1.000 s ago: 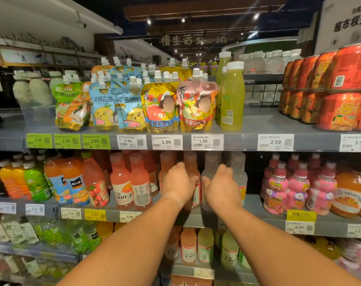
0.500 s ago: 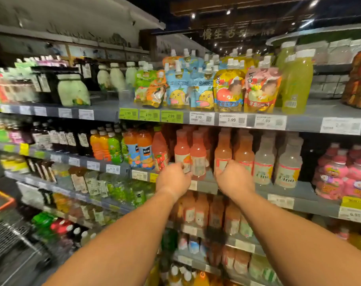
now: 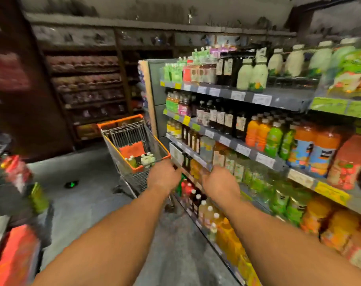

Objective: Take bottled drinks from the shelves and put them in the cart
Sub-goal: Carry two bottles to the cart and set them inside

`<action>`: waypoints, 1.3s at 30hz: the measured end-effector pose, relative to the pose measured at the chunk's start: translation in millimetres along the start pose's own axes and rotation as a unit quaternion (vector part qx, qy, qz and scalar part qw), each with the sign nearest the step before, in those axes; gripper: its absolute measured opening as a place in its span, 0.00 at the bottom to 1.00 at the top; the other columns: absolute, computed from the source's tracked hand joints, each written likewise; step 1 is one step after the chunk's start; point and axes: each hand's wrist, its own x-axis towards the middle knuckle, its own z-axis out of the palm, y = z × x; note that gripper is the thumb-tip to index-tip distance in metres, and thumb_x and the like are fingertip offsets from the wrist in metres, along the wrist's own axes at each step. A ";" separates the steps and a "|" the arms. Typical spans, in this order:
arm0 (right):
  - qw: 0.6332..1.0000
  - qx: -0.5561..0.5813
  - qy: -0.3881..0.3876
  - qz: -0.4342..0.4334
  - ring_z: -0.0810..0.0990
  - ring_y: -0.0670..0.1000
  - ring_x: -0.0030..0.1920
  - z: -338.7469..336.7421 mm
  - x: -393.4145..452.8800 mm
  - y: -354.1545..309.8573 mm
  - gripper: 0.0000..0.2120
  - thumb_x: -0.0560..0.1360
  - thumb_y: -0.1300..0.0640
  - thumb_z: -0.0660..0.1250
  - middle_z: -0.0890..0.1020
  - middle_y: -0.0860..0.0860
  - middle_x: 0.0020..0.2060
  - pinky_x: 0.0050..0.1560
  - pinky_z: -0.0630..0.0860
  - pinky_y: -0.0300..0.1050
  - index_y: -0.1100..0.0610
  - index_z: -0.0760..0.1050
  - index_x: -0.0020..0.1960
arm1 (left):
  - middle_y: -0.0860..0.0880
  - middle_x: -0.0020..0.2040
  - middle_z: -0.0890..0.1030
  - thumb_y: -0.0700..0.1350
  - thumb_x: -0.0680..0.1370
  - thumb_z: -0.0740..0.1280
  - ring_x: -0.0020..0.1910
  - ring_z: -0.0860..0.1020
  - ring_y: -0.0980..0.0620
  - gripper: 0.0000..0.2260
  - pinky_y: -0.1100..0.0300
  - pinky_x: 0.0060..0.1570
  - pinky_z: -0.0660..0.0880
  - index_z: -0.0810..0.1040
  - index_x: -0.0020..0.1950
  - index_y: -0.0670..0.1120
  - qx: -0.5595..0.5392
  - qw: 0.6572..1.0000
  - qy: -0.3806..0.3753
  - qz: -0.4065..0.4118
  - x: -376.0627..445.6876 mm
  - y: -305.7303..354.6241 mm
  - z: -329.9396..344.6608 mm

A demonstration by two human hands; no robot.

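Reaching toward the shopping cart [image 3: 134,139], which already holds a few pale bottles [image 3: 147,159], the left hand [image 3: 162,175] hangs just past its orange rim and the right hand [image 3: 219,183] sits beside the drinks shelves [image 3: 247,150]. Both hands' fingers curl away, and blur hides whether they grip bottles; I cannot tell. Any bottle released short of the basket would likely drop to the floor [image 3: 89,195].

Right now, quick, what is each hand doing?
Left hand: fingers curled, but whether it holds a bottle cannot be told.
Right hand: the same, too blurred to tell.
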 end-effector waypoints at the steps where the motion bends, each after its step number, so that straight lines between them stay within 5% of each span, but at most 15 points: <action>1: 1.000 -0.009 -0.001 -0.030 0.80 0.61 0.56 11.0 4.7 -18.5 0.20 0.80 0.45 0.59 0.81 0.60 0.55 0.53 0.76 0.50 0.61 0.76 0.57 | 0.42 0.51 0.84 0.57 0.77 0.66 0.52 0.81 0.39 0.15 0.54 0.45 0.74 0.81 0.52 0.47 0.000 1.000 0.010 -0.023 5.6 -19.2 -7.6; 8: 0.992 0.025 -0.057 -0.113 0.81 0.60 0.54 105.9 70.2 -111.3 0.19 0.79 0.43 0.60 0.82 0.59 0.53 0.48 0.76 0.48 0.59 0.75 0.53 | 0.45 0.52 0.84 0.60 0.76 0.65 0.52 0.81 0.40 0.16 0.56 0.44 0.73 0.81 0.53 0.49 -0.009 0.985 0.053 -0.165 63.6 -127.2 -19.0; 21: 0.969 -0.014 -0.144 -0.200 0.79 0.60 0.49 225.5 338.7 -161.3 0.17 0.79 0.47 0.57 0.78 0.56 0.48 0.46 0.75 0.51 0.59 0.73 0.57 | 0.46 0.53 0.84 0.56 0.76 0.67 0.53 0.81 0.43 0.14 0.55 0.49 0.76 0.81 0.56 0.49 -0.026 0.964 0.067 -0.257 301.0 -183.1 54.1; 30: 0.968 0.022 -0.196 -0.156 0.79 0.59 0.51 323.2 470.9 -226.2 0.20 0.78 0.42 0.60 0.79 0.56 0.51 0.45 0.73 0.51 0.58 0.72 0.56 | 0.48 0.48 0.82 0.57 0.77 0.68 0.41 0.73 0.49 0.10 0.58 0.41 0.70 0.76 0.50 0.51 -0.015 0.950 0.061 -0.305 441.2 -251.5 84.5; 39: 0.969 0.009 -0.218 -0.115 0.79 0.60 0.53 419.9 581.3 -291.4 0.23 0.78 0.40 0.60 0.77 0.56 0.55 0.48 0.76 0.52 0.57 0.71 0.62 | 0.45 0.50 0.83 0.56 0.76 0.68 0.51 0.80 0.42 0.14 0.53 0.48 0.77 0.76 0.54 0.47 -0.039 0.947 0.008 -0.320 583.9 -338.4 114.3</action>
